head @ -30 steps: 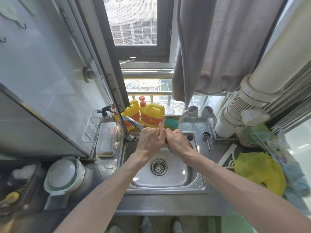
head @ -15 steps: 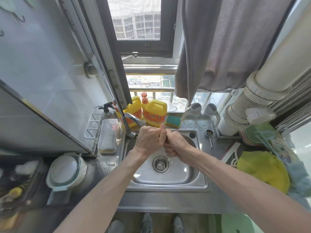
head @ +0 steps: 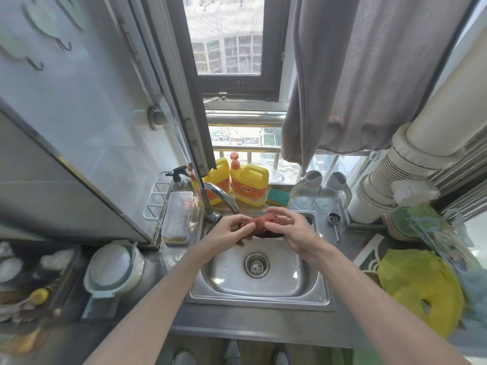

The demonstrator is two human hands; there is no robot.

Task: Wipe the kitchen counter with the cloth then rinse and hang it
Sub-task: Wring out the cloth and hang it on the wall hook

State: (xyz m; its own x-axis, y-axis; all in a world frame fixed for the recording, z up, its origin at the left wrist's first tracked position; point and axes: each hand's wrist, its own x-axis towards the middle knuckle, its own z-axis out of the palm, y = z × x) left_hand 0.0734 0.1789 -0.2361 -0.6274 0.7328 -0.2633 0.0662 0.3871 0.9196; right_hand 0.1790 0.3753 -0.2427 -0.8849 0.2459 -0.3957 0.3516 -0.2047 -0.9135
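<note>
Both hands work over the sink (head: 320,299), under the faucet (head: 220,193); the risk I see is that the cloth (head: 259,226) slips from such a light hold and drops onto the drain (head: 256,264), because it looks wet and bunched; the left hand (head: 229,229) pinches one end of the reddish cloth with narrow fingers; the right hand (head: 290,230) is half open, fingers spread, touching the other end; whether water runs, I cannot tell; hanging is not yet done.
</note>
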